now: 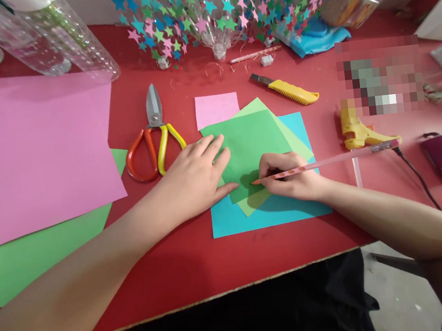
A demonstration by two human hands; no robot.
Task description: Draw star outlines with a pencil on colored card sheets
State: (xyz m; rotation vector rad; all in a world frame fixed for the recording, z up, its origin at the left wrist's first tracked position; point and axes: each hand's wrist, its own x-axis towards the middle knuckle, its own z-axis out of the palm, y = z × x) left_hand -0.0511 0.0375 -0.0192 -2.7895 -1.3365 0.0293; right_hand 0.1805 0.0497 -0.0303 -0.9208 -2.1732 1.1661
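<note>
Red counter (pixel 184 264) carries a small stack of square paper sheets, and both bare hands work on it. The dark green square paper sheet (pixel 248 144) lies on top, over a light green paper sheet (pixel 279 122), a blue paper sheet (pixel 258 217) and a small pink paper sheet (pixel 216 108). The left hand (pixel 196 178) lies flat with fingers spread apart, pressing the left edge of the dark green sheet. The right hand (pixel 291 176) is closed around a thin pink pencil (pixel 323 163), whose tip touches the dark green sheet near its lower corner. Just left of the dark green sheet lie metal scissors with orange and yellow handles (pixel 151 141). Above and right of it lies a yellow utility knife (pixel 288 90). Well to the right of it rests a yellow glue gun (pixel 355 130). Far left of it lie a large pink paper sheet (pixel 41 152) and a large green paper sheet (pixel 25 260). Behind it stands a clear bottle decoration covered with coloured paper stars (pixel 213 13).
</note>
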